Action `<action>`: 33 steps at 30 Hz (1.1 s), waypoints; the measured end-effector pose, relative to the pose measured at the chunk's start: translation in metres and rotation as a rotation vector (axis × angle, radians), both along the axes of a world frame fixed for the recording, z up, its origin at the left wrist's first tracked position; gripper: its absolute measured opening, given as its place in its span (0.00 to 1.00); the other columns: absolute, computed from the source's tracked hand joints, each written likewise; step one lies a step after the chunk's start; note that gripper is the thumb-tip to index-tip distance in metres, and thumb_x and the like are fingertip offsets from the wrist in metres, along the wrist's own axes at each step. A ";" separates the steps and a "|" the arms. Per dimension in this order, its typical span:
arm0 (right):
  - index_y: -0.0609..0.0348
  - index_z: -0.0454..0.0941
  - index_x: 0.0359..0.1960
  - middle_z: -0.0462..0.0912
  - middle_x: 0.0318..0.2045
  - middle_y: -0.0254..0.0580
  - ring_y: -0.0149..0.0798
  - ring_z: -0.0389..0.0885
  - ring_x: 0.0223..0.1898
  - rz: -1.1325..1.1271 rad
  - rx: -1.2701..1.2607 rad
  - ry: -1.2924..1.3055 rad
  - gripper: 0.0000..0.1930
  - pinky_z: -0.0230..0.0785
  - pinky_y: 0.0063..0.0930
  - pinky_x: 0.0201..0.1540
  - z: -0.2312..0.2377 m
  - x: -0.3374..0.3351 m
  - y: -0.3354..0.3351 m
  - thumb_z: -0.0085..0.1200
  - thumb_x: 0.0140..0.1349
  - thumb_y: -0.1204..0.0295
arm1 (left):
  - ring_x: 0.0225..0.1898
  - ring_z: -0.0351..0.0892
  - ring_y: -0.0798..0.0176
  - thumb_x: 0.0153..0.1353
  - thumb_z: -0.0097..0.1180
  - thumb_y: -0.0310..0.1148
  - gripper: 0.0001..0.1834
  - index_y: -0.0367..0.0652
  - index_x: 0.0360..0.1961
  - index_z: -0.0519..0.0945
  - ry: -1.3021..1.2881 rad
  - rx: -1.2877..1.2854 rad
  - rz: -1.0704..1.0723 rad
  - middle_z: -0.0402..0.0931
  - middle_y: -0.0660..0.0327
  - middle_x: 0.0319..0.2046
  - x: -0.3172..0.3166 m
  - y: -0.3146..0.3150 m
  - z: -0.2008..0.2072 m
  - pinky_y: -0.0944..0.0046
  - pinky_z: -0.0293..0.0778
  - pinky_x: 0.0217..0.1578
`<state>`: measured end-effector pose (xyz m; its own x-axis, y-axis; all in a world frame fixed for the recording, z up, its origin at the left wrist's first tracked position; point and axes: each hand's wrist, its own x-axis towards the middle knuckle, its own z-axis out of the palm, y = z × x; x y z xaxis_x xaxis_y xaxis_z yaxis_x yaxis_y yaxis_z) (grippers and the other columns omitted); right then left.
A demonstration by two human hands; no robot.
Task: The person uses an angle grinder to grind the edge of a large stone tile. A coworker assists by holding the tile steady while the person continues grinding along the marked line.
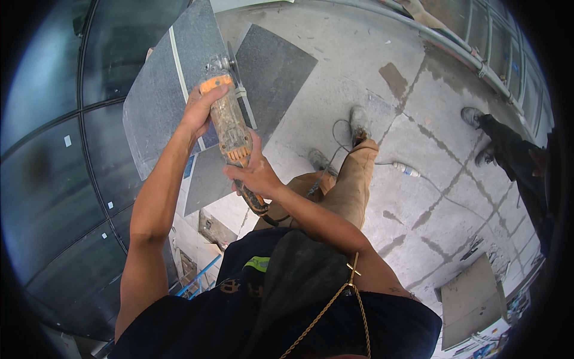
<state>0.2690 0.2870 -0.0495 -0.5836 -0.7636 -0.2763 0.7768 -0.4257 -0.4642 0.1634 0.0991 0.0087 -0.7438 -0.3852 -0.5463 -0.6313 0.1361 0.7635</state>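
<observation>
At the far left I see a curved wall of dark glass panels (54,179), split by thin seams. Next comes my left hand (200,110), its fingers wrapped tight around the front body of an orange angle grinder (230,134), close behind the head. The grinder is the one tool in view. Its long axis runs from upper left to lower right, nearly up and down in the picture, with the disc end pointing away from me toward the top and the tail end toward my chest. The disc (230,60) sits at the edge of a grey stone tile (173,78) that stands tilted against the glass. I count two such dark tiles here: that one and a second (272,66) lying flat on the concrete just right of it, the grinder held above the gap between them. My right hand (254,173) is clamped around the rear handle. Below it my knee is bent, and I count two dusty shoes of mine (359,122) on the floor (371,54). A white cable plug (406,170) lies further right. At the right edge stand another person's two shoes (472,116), well apart from me. A paler slab (469,299) lies at lower right.
</observation>
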 end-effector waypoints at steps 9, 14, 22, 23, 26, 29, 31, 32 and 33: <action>0.47 0.30 0.78 0.79 0.49 0.51 0.37 0.82 0.23 0.002 -0.005 -0.002 0.54 0.78 0.33 0.19 0.003 -0.013 -0.005 0.64 0.63 0.75 | 0.51 0.84 0.55 0.60 0.72 0.46 0.37 0.32 0.61 0.73 -0.023 -0.038 -0.061 0.80 0.50 0.50 -0.012 -0.008 0.004 0.53 0.82 0.52; 0.47 0.32 0.78 0.80 0.40 0.47 0.37 0.81 0.23 0.004 -0.002 0.032 0.53 0.77 0.34 0.19 0.001 -0.021 -0.007 0.64 0.64 0.74 | 0.51 0.84 0.55 0.60 0.72 0.47 0.39 0.33 0.63 0.72 -0.023 -0.036 -0.037 0.80 0.50 0.51 -0.016 -0.017 0.001 0.53 0.84 0.51; 0.50 0.33 0.77 0.80 0.37 0.47 0.36 0.80 0.22 0.056 0.038 0.034 0.51 0.76 0.35 0.19 0.008 -0.025 -0.002 0.64 0.65 0.74 | 0.51 0.84 0.54 0.61 0.72 0.47 0.38 0.34 0.63 0.72 -0.027 -0.032 -0.038 0.80 0.51 0.52 -0.015 -0.018 0.002 0.53 0.83 0.53; 0.48 0.33 0.77 0.81 0.39 0.48 0.36 0.81 0.23 0.026 0.029 0.034 0.52 0.77 0.34 0.20 0.006 -0.022 -0.004 0.64 0.64 0.74 | 0.52 0.84 0.54 0.61 0.72 0.47 0.38 0.34 0.63 0.72 -0.028 -0.029 -0.043 0.80 0.51 0.51 -0.015 -0.013 0.004 0.53 0.83 0.53; 0.46 0.33 0.78 0.82 0.43 0.50 0.37 0.82 0.23 -0.030 0.016 0.027 0.53 0.78 0.33 0.20 -0.002 -0.012 -0.009 0.64 0.64 0.73 | 0.53 0.83 0.54 0.60 0.73 0.47 0.39 0.34 0.64 0.71 -0.049 -0.004 -0.071 0.80 0.50 0.52 -0.014 -0.008 0.005 0.53 0.82 0.54; 0.46 0.32 0.78 0.81 0.46 0.51 0.37 0.82 0.23 -0.019 0.021 0.009 0.53 0.78 0.33 0.20 -0.003 -0.007 -0.007 0.64 0.64 0.74 | 0.55 0.83 0.53 0.60 0.73 0.45 0.40 0.32 0.64 0.69 -0.043 0.005 -0.047 0.79 0.48 0.53 -0.009 -0.005 0.003 0.52 0.81 0.56; 0.46 0.31 0.78 0.81 0.47 0.51 0.37 0.83 0.23 -0.017 0.005 0.002 0.54 0.78 0.33 0.21 -0.002 -0.003 -0.004 0.64 0.64 0.74 | 0.56 0.82 0.52 0.59 0.74 0.44 0.42 0.31 0.65 0.67 -0.041 0.010 -0.032 0.78 0.47 0.54 -0.005 -0.006 0.002 0.51 0.81 0.57; 0.47 0.31 0.78 0.80 0.48 0.51 0.36 0.82 0.25 -0.009 0.007 0.003 0.53 0.79 0.33 0.21 -0.001 -0.003 -0.003 0.64 0.64 0.75 | 0.56 0.82 0.52 0.59 0.74 0.44 0.42 0.31 0.65 0.66 -0.047 0.018 -0.037 0.77 0.47 0.55 -0.004 -0.007 0.001 0.51 0.80 0.58; 0.48 0.31 0.77 0.78 0.49 0.50 0.35 0.81 0.26 -0.001 0.009 0.003 0.53 0.79 0.32 0.21 0.000 -0.003 -0.002 0.64 0.65 0.75 | 0.57 0.81 0.51 0.59 0.74 0.44 0.43 0.30 0.65 0.66 -0.053 0.025 -0.043 0.77 0.46 0.55 -0.004 -0.007 0.002 0.50 0.80 0.58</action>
<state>0.2662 0.2847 -0.0497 -0.5852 -0.7605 -0.2814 0.7749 -0.4223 -0.4704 0.1591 0.0918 0.0102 -0.7292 -0.3393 -0.5942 -0.6647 0.1448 0.7330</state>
